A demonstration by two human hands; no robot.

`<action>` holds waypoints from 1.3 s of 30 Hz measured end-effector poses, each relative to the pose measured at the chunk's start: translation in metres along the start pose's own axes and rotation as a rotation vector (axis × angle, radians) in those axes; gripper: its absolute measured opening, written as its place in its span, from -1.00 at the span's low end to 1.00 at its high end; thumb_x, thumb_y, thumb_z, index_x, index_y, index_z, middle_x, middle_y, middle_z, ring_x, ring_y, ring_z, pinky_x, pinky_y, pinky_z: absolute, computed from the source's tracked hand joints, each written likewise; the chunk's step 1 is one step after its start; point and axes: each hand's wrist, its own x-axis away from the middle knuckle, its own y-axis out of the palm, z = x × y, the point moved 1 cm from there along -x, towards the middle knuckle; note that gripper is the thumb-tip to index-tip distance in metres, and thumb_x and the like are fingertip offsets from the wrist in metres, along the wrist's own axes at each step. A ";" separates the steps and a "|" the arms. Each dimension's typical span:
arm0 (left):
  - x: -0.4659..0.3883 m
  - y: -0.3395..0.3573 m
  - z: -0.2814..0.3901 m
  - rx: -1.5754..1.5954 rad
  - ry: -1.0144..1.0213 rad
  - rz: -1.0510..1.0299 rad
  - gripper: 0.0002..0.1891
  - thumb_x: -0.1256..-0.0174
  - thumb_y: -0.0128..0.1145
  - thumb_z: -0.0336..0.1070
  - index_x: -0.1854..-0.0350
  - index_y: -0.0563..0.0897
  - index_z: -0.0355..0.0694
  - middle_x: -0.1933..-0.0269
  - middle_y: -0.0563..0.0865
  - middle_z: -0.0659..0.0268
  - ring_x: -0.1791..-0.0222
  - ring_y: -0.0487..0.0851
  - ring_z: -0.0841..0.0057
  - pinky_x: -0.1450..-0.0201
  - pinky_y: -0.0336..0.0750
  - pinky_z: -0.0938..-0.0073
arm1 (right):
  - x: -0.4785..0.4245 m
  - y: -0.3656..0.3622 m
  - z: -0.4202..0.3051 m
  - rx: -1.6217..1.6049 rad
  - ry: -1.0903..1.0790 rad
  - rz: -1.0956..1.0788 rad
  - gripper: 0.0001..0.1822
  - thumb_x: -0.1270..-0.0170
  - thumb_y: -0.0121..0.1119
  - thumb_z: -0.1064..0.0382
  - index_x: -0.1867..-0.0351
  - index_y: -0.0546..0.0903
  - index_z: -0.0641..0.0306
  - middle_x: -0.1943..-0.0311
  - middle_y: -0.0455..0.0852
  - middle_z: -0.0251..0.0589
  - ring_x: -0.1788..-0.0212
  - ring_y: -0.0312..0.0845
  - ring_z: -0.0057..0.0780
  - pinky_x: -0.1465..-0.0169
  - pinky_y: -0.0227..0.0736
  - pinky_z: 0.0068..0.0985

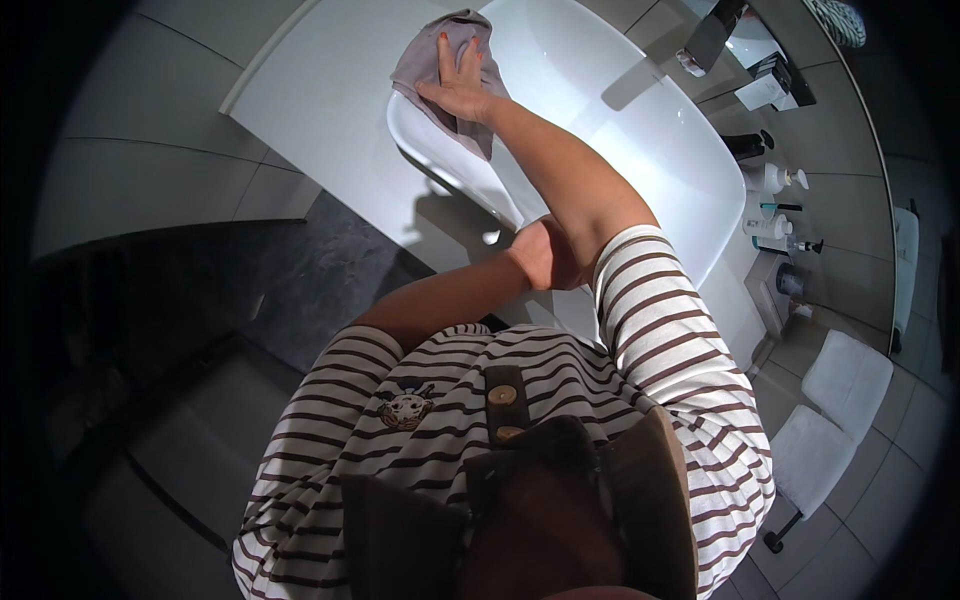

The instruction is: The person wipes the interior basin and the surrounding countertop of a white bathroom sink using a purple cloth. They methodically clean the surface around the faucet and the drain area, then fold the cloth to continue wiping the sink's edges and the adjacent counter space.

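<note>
My right hand (459, 94) lies flat, fingers spread, on a mauve-grey cloth (420, 64). The cloth drapes over the rim of a white washbasin (637, 161) at its far left corner, and part of it hangs inside the bowl. Beneath my right forearm, my left hand (546, 255) is at the basin's near edge; its fingers are hidden behind the rim and arm, so its hold cannot be told. The basin stands on a white countertop (315, 82).
Along the right wall stand a black pump bottle (742, 145), a white pump bottle (772, 178) and several toiletries. Above them is a wall shelf with small boxes (765, 86). White towels (847, 382) hang at the lower right, and a mirror (922, 150) borders the wall.
</note>
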 end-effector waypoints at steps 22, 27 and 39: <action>0.009 -0.010 0.070 -1.075 -0.027 -0.398 -0.69 -0.34 0.14 -0.01 0.01 0.71 -0.01 -0.06 0.74 0.27 -0.17 0.61 0.27 -0.29 0.43 0.21 | 0.115 0.029 -0.034 -0.168 0.018 -0.561 -0.10 -0.49 -0.11 -0.29 -0.65 -0.28 -0.20 -0.67 -0.40 -0.09 -0.69 -0.52 -0.18 -0.64 -0.38 -0.09; 0.064 -0.025 0.066 -0.966 0.637 -0.196 -0.73 0.02 0.32 -0.28 0.24 0.67 -0.25 0.14 0.70 0.12 0.05 0.66 0.15 -0.06 0.57 0.20 | 0.145 0.022 -0.028 -0.064 0.025 -0.549 -0.07 -0.48 -0.05 -0.26 -0.66 -0.24 -0.03 -0.65 -0.20 0.07 -0.68 -0.34 -0.13 -0.64 -0.29 -0.20; 0.121 -0.096 0.071 -0.859 0.220 0.770 -0.79 -0.27 0.14 -0.59 0.07 0.66 -0.34 0.05 0.65 0.13 0.08 0.66 0.25 0.02 0.57 0.37 | 0.215 0.041 0.010 0.362 -0.087 -0.125 -0.22 -0.50 0.00 -0.05 -0.62 -0.04 0.00 -0.24 0.50 0.34 -0.22 0.53 0.22 -0.33 0.40 -0.13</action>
